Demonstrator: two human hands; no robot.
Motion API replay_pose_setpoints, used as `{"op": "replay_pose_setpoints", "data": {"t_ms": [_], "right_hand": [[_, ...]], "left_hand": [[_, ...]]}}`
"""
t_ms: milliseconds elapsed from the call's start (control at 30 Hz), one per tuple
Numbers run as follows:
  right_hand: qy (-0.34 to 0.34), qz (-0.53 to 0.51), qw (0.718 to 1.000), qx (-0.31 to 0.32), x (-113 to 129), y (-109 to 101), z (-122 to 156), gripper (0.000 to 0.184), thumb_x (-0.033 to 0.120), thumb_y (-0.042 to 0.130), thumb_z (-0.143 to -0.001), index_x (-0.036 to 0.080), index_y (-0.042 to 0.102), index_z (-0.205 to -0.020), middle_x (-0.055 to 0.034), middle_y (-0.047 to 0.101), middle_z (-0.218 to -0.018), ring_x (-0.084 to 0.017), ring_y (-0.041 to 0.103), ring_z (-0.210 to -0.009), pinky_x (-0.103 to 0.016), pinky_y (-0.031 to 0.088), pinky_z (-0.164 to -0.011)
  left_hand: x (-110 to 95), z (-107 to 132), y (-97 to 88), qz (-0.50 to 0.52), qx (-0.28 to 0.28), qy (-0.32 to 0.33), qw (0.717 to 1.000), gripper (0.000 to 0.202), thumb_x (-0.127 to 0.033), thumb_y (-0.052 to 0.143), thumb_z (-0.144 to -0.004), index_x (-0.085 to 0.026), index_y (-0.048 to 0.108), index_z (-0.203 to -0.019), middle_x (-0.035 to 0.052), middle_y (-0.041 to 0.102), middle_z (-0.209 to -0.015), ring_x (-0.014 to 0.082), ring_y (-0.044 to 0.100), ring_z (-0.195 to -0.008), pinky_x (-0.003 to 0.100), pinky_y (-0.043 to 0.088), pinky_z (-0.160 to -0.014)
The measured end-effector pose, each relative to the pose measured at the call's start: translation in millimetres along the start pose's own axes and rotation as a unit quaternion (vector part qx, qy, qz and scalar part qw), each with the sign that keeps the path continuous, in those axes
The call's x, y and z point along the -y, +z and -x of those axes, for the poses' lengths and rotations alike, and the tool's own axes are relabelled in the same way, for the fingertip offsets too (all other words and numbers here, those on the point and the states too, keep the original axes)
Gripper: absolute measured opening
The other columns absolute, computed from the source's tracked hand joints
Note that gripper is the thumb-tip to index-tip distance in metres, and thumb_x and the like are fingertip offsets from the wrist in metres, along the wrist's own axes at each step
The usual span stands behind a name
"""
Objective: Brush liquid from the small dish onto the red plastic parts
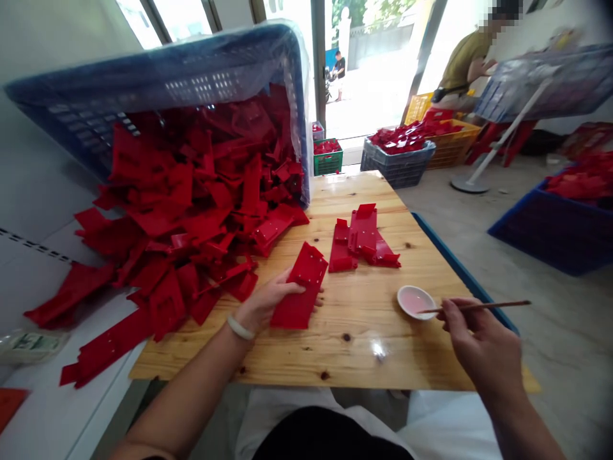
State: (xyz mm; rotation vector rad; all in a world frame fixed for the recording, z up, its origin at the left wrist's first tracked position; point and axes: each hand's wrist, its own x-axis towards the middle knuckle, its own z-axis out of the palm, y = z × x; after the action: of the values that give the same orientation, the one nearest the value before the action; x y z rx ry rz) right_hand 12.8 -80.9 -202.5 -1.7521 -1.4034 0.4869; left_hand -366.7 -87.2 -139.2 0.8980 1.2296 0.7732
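My left hand (269, 300) grips a flat red plastic part (301, 286) lying on the wooden board (364, 345), fingers curled over its left edge. My right hand (479, 338) pinches a thin brown stick (474, 307) whose tip rests in a small white dish (416, 301) holding pale pink liquid. A small stack of the same red parts (361, 239) lies on the board beyond the dish. A white bracelet sits on my left wrist.
A blue crate (158, 83) tipped on its side spills a heap of red parts (191, 211) across the board's left side and a white surface. More crates of red parts stand on the floor at right and by the doorway, where a seated person (467, 61) works.
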Motion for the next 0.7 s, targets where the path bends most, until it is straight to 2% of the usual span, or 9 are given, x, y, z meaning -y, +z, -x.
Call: {"op": "replay_pose_setpoints", "data": {"t_ms": [67, 133, 200, 267, 333, 467, 600, 700], "right_hand": [[0.006, -0.006, 1.000, -0.004, 1.6, 0.1, 1.6, 0.064, 0.087, 0.061, -0.089, 0.025, 0.076, -0.092, -0.0123, 0.082, -0.076, -0.036, 0.078, -0.069, -0.048, 0.056, -0.068], [0.008, -0.014, 1.000, -0.004, 3.5, 0.1, 2.7, 0.064, 0.086, 0.062, -0.090, 0.024, 0.077, -0.094, -0.0133, 0.082, -0.077, -0.035, 0.078, -0.068, -0.047, 0.058, -0.068], [0.006, -0.021, 1.000, -0.003, 5.0, 0.6, 2.9, 0.066, 0.086, 0.060, -0.092, 0.023, 0.076, -0.096, -0.0138, 0.082, -0.077, -0.031, 0.078, -0.066, -0.043, 0.059, -0.065], [-0.003, -0.024, 1.000, 0.002, 5.7, 1.9, 1.7, 0.070, 0.089, 0.055, -0.094, 0.021, 0.075, -0.094, -0.0121, 0.080, -0.074, -0.028, 0.077, -0.064, -0.039, 0.059, -0.063], [-0.011, -0.021, 1.000, 0.012, 6.0, 3.1, -0.7, 0.072, 0.090, 0.053, -0.094, 0.021, 0.073, -0.091, -0.0096, 0.078, -0.071, -0.025, 0.074, -0.060, -0.036, 0.058, -0.061], [-0.017, -0.018, 0.999, 0.025, 9.0, 1.6, -4.5, 0.069, 0.088, 0.055, -0.095, 0.021, 0.072, -0.090, -0.0079, 0.076, -0.067, -0.024, 0.071, -0.058, -0.034, 0.054, -0.057], [-0.021, -0.024, 0.999, 0.032, 13.4, -3.4, -7.5, 0.057, 0.077, 0.056, -0.098, 0.022, 0.071, -0.092, -0.0095, 0.077, -0.072, -0.026, 0.074, -0.064, -0.035, 0.055, -0.061], [-0.027, -0.028, 0.998, 0.046, 14.6, -7.5, -12.2, 0.048, 0.070, 0.062, -0.093, 0.023, 0.072, -0.091, -0.0094, 0.079, -0.075, -0.027, 0.074, -0.065, -0.036, 0.054, -0.060]], "left_hand": [[6.7, 8.2, 14.6, 0.076, -0.010, -0.013, 0.997, 0.054, -0.039, 0.073, -0.087, -0.019, 0.064, -0.137, 0.0149, 0.083, -0.119, 0.0317, 0.082, -0.101, 0.041, 0.065, -0.087], [9.3, 14.2, 25.8, 0.127, -0.009, -0.027, 0.991, 0.041, -0.043, 0.062, -0.100, -0.016, 0.071, -0.128, 0.0149, 0.084, -0.118, 0.0325, 0.082, -0.104, 0.039, 0.065, -0.086], [10.2, 17.1, 32.8, 0.162, 0.001, -0.041, 0.986, 0.051, -0.049, 0.044, -0.110, -0.012, 0.076, -0.123, 0.0163, 0.085, -0.112, 0.0314, 0.083, -0.097, 0.038, 0.067, -0.082], [11.8, 17.0, 36.8, 0.202, 0.000, -0.057, 0.978, 0.060, -0.049, 0.034, -0.113, -0.010, 0.077, -0.126, 0.0181, 0.085, -0.108, 0.0296, 0.083, -0.085, 0.040, 0.068, -0.078], [15.0, 15.2, 40.1, 0.238, -0.012, -0.079, 0.968, 0.060, -0.047, 0.033, -0.113, -0.010, 0.077, -0.130, 0.0193, 0.085, -0.109, 0.0293, 0.082, -0.081, 0.041, 0.069, -0.077], [21.7, 13.3, 48.1, 0.253, -0.014, -0.113, 0.961, 0.064, -0.052, 0.035, -0.114, -0.009, 0.081, -0.123, 0.0208, 0.085, -0.108, 0.0311, 0.084, -0.085, 0.039, 0.068, -0.074], [19.5, 19.8, 56.9, 0.264, 0.024, -0.128, 0.956, 0.071, -0.062, 0.037, -0.113, -0.009, 0.081, -0.127, 0.0228, 0.085, -0.112, 0.0343, 0.084, -0.093, 0.039, 0.068, -0.074], [11.8, 33.2, 65.0, 0.270, 0.018, -0.119, 0.955, 0.067, -0.064, 0.045, -0.111, -0.009, 0.081, -0.128, 0.0225, 0.084, -0.116, 0.0323, 0.084, -0.096, 0.037, 0.068, -0.078]]}}
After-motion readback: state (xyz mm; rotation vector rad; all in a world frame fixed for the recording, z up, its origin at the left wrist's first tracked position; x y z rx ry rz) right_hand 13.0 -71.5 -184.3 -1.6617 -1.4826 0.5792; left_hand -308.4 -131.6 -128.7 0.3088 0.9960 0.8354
